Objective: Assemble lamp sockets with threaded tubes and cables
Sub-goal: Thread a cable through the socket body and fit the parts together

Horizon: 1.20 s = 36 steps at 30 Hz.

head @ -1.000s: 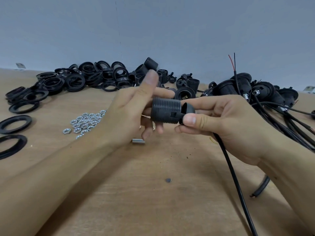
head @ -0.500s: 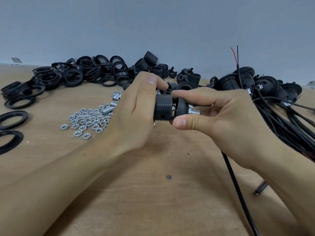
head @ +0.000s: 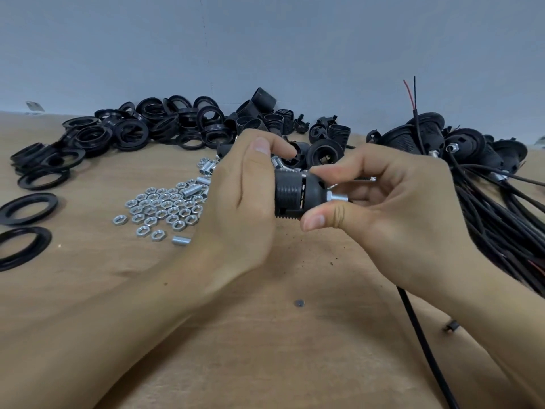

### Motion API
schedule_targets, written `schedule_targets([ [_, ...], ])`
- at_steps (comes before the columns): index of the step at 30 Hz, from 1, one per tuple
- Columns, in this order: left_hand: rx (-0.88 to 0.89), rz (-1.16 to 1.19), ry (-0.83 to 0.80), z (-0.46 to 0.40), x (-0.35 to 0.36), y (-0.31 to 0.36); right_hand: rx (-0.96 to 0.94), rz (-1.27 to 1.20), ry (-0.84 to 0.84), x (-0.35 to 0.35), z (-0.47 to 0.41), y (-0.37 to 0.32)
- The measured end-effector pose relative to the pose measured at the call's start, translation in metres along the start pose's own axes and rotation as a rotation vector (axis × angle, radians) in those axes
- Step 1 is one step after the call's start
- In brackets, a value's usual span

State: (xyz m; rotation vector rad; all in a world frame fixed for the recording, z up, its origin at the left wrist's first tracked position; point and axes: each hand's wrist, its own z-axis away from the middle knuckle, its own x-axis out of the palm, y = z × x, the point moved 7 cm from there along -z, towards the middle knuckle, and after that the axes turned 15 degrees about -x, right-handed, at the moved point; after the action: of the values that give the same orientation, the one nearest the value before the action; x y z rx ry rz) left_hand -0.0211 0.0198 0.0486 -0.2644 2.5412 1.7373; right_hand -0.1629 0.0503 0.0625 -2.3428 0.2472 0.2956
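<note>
A black threaded lamp socket (head: pixel 290 193) lies sideways in the air above the wooden table (head: pixel 265 349). My left hand (head: pixel 239 199) grips its ribbed body. My right hand (head: pixel 383 208) pinches the rounded cap end (head: pixel 314 188) between thumb and forefinger. A short silver threaded tube (head: pixel 337 198) sticks out of the cap toward my right palm. A black cable (head: pixel 418 335) runs from under my right hand down to the lower edge of the frame.
Silver nuts (head: pixel 160 209) and loose threaded tubes (head: pixel 203 180) lie left of my hands. Black rings (head: pixel 132 131) and socket parts (head: pixel 271 113) pile up along the wall. Finished sockets with cables (head: pixel 472 160) fill the right side. Large rings (head: pixel 28 208) lie at far left.
Both hands rose and drew together around the socket. The cap end now sits against the threaded body, and the silver tube shows at its end.
</note>
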Motion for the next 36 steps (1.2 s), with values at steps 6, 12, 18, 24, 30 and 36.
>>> schedule_targets([
  [6,0.009,-0.113,-0.058,-0.001,-0.001,-0.001,0.001,-0.076,-0.013,-0.001,-0.002,0.002],
  [12,0.006,-0.139,-0.073,-0.007,0.0,-0.014,0.034,-0.063,-0.057,0.006,-0.002,0.015],
  [18,0.065,-0.376,-0.098,-0.014,0.003,-0.015,0.056,-0.001,-0.124,0.001,-0.007,0.033],
  [24,0.036,-0.711,0.25,-0.042,-0.038,-0.024,0.065,0.155,-0.076,-0.012,-0.008,0.046],
  [30,-0.197,-1.116,0.34,-0.08,-0.091,-0.067,0.071,0.291,-0.167,-0.006,-0.005,0.049],
  [36,-0.223,-1.068,0.094,-0.104,-0.073,-0.097,0.046,0.301,-0.218,0.0,-0.004,0.045],
])
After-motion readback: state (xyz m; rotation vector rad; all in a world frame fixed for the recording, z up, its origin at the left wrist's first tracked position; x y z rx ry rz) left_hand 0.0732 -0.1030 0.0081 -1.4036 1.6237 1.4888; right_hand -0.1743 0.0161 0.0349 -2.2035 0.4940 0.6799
